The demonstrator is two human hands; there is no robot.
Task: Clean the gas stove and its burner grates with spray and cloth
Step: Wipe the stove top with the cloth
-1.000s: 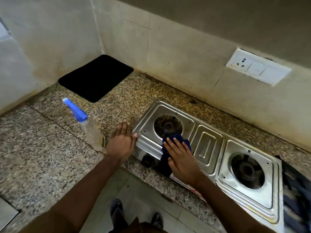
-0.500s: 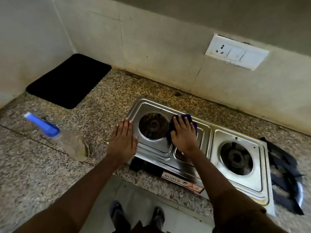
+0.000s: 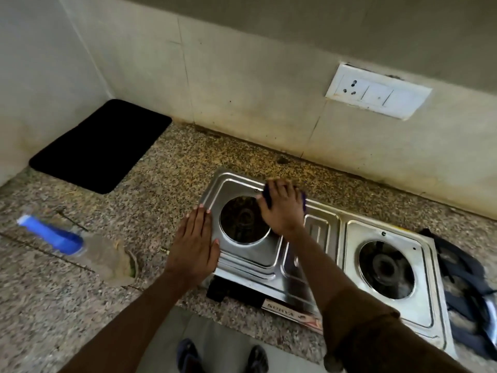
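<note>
The gas stove (image 3: pixel 309 270) sits on the granite counter (image 3: pixel 53 305), both burner wells bare. The right hand (image 3: pixel 282 208) presses a blue cloth (image 3: pixel 267 195) flat against the stove's far edge, just behind the left burner (image 3: pixel 244 219); the cloth lies mostly under the palm, so whether the fingers curl round it is hard to tell. The left hand (image 3: pixel 195 243) rests flat, fingers straight, on the stove's left rim. The spray bottle (image 3: pixel 80 249) stands left of that hand, apart from it. The burner grates (image 3: pixel 468 292) lie at the stove's right end.

stove (image 3: pixel 271 275) – glossy steel | counter (image 3: pixel 53 305) – speckled stone | mat (image 3: pixel 102 144) – matt black
</note>
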